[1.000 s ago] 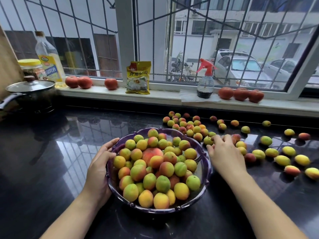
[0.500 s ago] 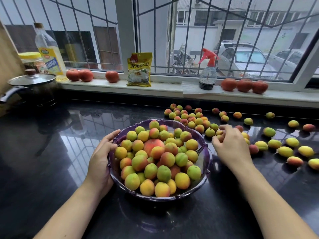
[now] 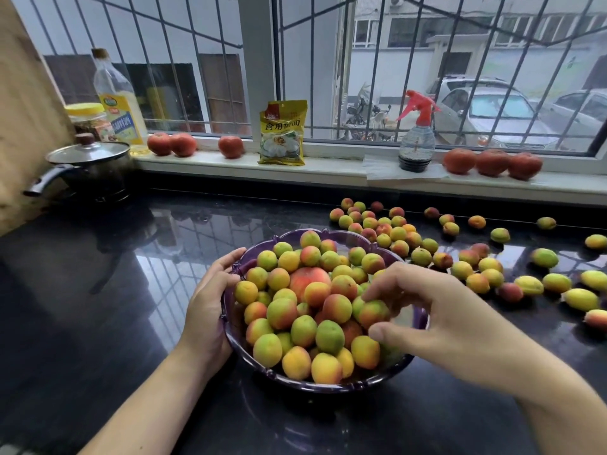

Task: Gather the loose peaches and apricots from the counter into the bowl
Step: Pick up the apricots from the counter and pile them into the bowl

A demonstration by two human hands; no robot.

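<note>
Left hand [image 3: 210, 310]: fingers curled round the left rim of the purple bowl [image 3: 230, 336], thumb side along the wall; bowl is steadied on the black counter [image 3: 98, 323].

Bowl contents: heaped above the rim with small apricots and one larger peach [image 3: 307, 279] near the middle.

Right hand [image 3: 437, 320]: held over the right side of the heap, fingers spread and loosely bent, thumb below. One apricot [image 3: 372, 313] lies between thumb and fingertips; whether it is pinched or already let go cannot be told.

Judgement: fruit is being set down. It should be lowered into a hollow of the heap, not dropped on a crest, since a roll-off over the rim looks likely. The rim hold should be kept.

Loose fruit [image 3: 394, 234]: a cluster just behind the bowl's right edge and a scatter across the counter further right; much is left to gather.
</note>
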